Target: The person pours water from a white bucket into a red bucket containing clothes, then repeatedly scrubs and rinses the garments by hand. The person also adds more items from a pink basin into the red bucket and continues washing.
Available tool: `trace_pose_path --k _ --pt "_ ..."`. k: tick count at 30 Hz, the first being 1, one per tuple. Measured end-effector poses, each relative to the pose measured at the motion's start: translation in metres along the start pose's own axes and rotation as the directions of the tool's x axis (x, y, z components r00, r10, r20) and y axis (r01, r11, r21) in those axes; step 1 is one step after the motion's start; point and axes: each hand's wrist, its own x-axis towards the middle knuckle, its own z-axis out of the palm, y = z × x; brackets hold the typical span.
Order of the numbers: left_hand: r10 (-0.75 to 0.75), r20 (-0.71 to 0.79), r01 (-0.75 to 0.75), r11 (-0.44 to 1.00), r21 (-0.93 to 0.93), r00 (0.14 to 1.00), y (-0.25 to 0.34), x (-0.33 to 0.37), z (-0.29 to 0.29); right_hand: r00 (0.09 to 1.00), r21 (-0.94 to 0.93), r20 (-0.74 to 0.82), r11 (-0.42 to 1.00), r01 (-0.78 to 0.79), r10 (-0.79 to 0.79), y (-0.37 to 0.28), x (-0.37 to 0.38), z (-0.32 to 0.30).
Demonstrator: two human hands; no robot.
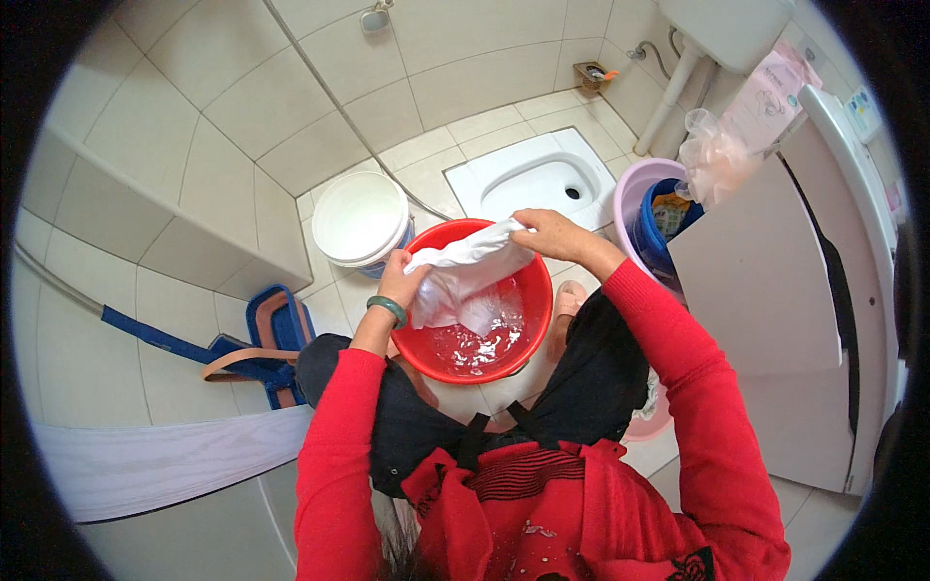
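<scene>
Between my two hands a white cloth [473, 268] is stretched over a red basin [538, 320] of water. My left hand [399, 281], with a green bangle at the wrist, grips the cloth's left end at the basin's rim. The right end is pinched in my right hand [550, 235], a little higher and above the far right rim. The middle of the cloth hangs down into the basin, and its lower part meets the water. The basin stands on the tiled floor between my knees.
A white bucket [360, 218] stands left of the basin. Beyond lies a squat toilet [538, 179]. Right are a pink bucket [632, 194] holding a blue one [651, 225], and a white cabinet door [756, 281]. A blue dustpan [276, 324] leans at the left.
</scene>
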Motion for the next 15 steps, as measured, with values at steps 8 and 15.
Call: trace_pose_path --k 8,15 --pt "0.102 0.023 -0.102 0.995 -0.003 0.994 0.033 -0.003 -0.045 0.980 0.706 -0.058 0.701 -0.096 0.193 -0.011 0.006 -0.015" --pt "0.292 -0.028 -0.247 0.749 -0.615 0.956 0.171 -0.044 -0.082 0.936 0.789 -0.350 0.545 0.283 0.020 -0.099 -0.008 -0.067"
